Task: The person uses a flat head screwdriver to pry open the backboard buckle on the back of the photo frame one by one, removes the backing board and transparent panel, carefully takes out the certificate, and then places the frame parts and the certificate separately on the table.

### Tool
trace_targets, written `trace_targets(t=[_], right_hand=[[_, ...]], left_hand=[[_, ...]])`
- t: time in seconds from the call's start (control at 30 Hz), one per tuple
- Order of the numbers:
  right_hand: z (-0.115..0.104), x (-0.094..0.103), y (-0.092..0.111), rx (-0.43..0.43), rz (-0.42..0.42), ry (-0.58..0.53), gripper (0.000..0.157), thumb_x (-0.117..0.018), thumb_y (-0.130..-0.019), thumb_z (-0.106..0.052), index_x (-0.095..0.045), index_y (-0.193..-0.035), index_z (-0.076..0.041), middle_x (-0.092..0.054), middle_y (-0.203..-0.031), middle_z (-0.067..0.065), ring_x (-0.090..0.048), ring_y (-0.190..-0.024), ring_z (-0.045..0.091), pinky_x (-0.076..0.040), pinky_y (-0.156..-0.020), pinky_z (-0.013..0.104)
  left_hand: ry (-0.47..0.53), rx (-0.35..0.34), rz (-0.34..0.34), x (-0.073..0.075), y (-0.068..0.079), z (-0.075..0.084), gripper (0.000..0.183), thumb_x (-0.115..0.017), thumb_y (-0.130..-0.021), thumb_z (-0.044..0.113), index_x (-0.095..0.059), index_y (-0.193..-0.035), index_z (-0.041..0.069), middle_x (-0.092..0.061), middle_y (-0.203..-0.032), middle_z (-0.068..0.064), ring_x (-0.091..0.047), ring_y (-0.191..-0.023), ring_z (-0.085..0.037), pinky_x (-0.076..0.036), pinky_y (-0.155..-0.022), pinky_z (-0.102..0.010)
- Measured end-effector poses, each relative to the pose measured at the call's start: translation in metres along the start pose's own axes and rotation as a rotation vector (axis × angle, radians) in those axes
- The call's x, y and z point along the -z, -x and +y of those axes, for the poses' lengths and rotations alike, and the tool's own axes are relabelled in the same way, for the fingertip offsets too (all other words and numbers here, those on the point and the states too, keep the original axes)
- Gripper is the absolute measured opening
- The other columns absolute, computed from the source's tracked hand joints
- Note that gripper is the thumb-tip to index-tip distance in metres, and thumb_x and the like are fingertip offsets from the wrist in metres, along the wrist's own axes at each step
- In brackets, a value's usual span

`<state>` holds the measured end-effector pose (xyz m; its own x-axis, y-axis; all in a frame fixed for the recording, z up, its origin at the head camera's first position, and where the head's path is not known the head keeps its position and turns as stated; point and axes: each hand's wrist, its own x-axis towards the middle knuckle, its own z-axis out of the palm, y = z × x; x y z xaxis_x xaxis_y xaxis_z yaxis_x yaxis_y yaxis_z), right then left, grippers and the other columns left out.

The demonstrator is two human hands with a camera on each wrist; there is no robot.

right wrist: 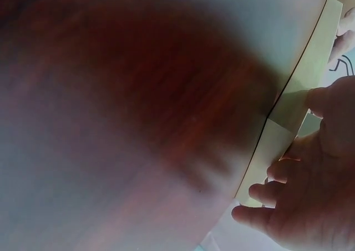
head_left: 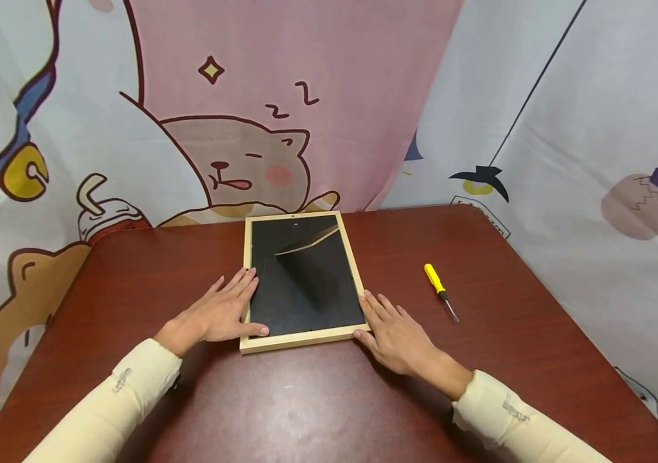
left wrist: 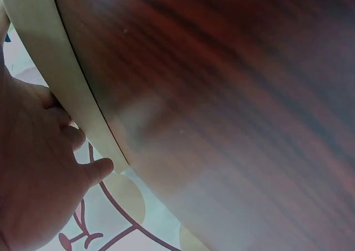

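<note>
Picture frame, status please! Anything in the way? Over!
Left grip and right grip resting on opposite sides of picture frame. Lying flat, black back up. Nothing blocking; yellow screwdriver off right.

Reads "Z Z" (head_left: 306,94) on the cloth (head_left: 364,77).
Also carries boxed lettering (head_left: 482,215) low at right, partly hidden, illegible.

From here I see a yellow-handled screwdriver (head_left: 441,293) lying on the reddish-brown desk (head_left: 317,392), toward its right side. Behind hangs a cloth (head_left: 375,96) printed with a dozing cartoon animal (head_left: 259,164).
</note>
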<state>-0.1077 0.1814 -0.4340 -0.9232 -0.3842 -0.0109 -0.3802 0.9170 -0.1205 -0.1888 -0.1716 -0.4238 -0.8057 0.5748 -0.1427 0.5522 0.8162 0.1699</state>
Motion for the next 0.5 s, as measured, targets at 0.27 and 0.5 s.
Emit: trace_targets(t=[0.27, 0.5], right_hand=[[0.0019, 0.0026, -0.0070, -0.012, -0.001, -0.013, 0.071, -0.045, -0.100, -0.049, -0.029, -0.153, -0.004, -0.026, -0.160, 0.012, -0.030, -0.144, 0.036, -0.031, -0.109, 0.057], [0.0054, 0.0095, -0.0110, 0.002, -0.026, -0.059, 0.071, -0.043, -0.101, -0.049, -0.028, -0.153, -0.003, -0.025, -0.159, 0.014, -0.030, -0.143, 0.039, -0.030, -0.110, 0.056]], left_hand=[[0.027, 0.007, -0.014, 0.0060, -0.0070, -0.0029, 0.110, -0.053, -0.081, 0.076, -0.022, -0.154, 0.000, -0.009, -0.163, -0.015, -0.006, -0.150, -0.033, -0.012, -0.115, -0.061], [0.047, 0.013, -0.029, 0.0048, -0.0066, -0.0039, 0.111, -0.053, -0.080, 0.077, -0.022, -0.154, 0.001, -0.009, -0.163, -0.015, -0.006, -0.150, -0.033, -0.013, -0.115, -0.062]])
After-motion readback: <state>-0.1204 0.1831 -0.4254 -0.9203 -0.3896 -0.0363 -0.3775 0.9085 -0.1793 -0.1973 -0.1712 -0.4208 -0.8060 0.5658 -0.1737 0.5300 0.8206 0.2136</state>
